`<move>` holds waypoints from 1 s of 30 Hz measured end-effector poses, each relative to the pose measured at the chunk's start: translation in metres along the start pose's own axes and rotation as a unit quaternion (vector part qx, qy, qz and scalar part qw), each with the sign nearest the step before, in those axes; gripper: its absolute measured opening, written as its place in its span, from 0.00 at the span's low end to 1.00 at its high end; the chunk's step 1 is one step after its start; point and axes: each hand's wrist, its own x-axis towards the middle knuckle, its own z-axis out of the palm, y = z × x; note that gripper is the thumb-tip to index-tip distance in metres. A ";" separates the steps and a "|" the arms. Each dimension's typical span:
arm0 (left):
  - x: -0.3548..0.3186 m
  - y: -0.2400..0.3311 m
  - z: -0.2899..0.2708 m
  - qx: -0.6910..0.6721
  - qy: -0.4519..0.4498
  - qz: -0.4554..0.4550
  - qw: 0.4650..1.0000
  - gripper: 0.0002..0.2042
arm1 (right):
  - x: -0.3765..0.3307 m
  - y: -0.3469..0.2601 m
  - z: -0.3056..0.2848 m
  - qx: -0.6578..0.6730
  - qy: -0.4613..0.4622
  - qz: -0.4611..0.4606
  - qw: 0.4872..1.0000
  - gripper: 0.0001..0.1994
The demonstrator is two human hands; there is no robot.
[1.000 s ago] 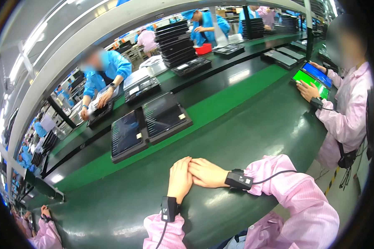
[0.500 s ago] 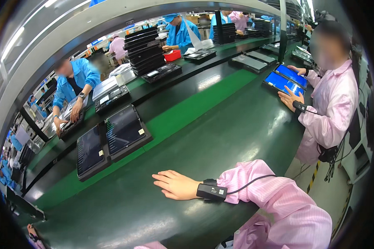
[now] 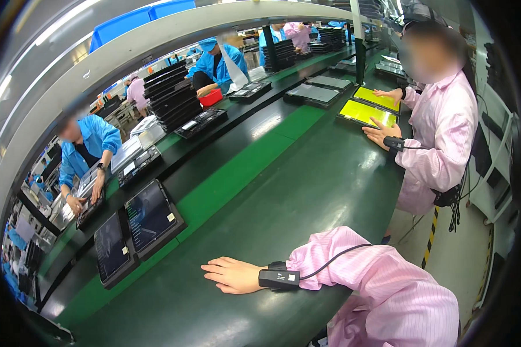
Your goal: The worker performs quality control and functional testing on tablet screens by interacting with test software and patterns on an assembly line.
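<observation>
My right hand (image 3: pixel 233 275) lies palm down on the dark green work surface (image 3: pixel 260 208), fingers stretched out and holding nothing. Around that wrist is a black strapped device (image 3: pixel 279 279) with a cable running over my pink sleeve. Beyond my fingers, to the left, two tablets (image 3: pixel 150 215) with dark screens lie side by side in a black tray (image 3: pixel 134 260), apart from my hand. Each screen bears a small pale sticker near a corner. My left hand is out of the picture.
At right, a co-worker in pink (image 3: pixel 440 133) has both hands at two yellow-lit screens (image 3: pixel 367 113). Across the line, a person in blue (image 3: pixel 92 139) handles a black tray. Stacked black trays (image 3: pixel 169 95), a red bin (image 3: pixel 210 97) and a metal post (image 3: pixel 358 52) stand farther back.
The co-worker's screens have turned from blue to yellow. The view has shifted, so the scene sits farther left. A hand at the lower left edge is gone from view. My right hand remains flat.
</observation>
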 end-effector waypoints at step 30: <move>-0.001 0.025 -0.019 0.019 -0.127 0.094 0.987 0.10 | -0.007 -0.009 -0.011 -0.006 0.034 -0.035 0.999 0.19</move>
